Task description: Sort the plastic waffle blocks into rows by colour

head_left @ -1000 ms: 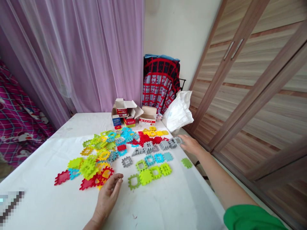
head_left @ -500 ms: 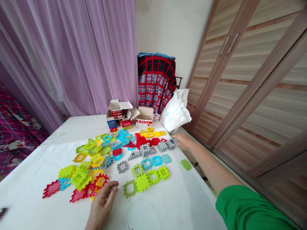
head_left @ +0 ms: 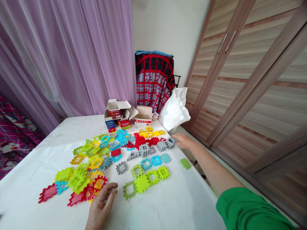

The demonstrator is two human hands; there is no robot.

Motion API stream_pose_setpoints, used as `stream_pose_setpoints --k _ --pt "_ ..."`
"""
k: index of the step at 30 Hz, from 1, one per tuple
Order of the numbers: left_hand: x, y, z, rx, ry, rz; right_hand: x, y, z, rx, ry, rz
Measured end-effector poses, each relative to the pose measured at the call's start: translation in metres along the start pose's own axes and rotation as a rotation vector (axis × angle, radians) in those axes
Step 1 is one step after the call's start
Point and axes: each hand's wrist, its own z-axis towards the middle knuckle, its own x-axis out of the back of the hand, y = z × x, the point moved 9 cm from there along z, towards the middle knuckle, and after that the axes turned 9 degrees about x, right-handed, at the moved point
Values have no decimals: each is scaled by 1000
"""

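Observation:
My right hand (head_left: 182, 141) reaches to the table's right edge, its fingers at a grey interlocking block (head_left: 170, 142) and gripping its side. The fingertips are partly hidden there. Beside it lie another grey block (head_left: 161, 146) and a grey cube (head_left: 144, 149). My left hand (head_left: 105, 201) rests on the white cloth, loosely curled, thumb apart from the fingers and nothing visible in it. Close to its fingers are a red frame piece (head_left: 99, 183) and a green square frame (head_left: 129, 190). Lime pieces (head_left: 142, 183) and blue pieces (head_left: 156, 160) lie in rows between the hands.
A mixed heap of interlocking pieces (head_left: 79, 179) spreads over the left side. Red pieces (head_left: 144, 140) and yellow pieces (head_left: 148, 132) lie farther back. Opened cardboard boxes (head_left: 120, 113) and a white bag (head_left: 175, 110) stand at the far end. One green piece (head_left: 185, 163) sits near the right edge.
The view has shifted slightly, so the table items appear a little farther left. Both hands stay in nearly the same places, the right one still at the grey block.

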Motion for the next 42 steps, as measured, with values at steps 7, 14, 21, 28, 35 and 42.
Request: stream_pose_setpoints --k 7,14,21,28,35,42 --pt "-1 6 -2 -16 -7 7 -17 9 -36 -391 -62 -38" --pt "-1 10 -2 -18 -9 18 -30 -17 -34 -402 -104 -6" --pt "-1 6 -1 -26 -8 3 -26 -31 -23 -391 -127 -12" --pt "-1 2 0 -28 -15 10 -26 -26 -25 -405 -121 -20" --pt "-1 3 0 -24 -17 0 -28 16 -39 -549 -95 -29" --pt "-3 -5 11 25 -10 -59 -57 20 -30 -554 -127 80"
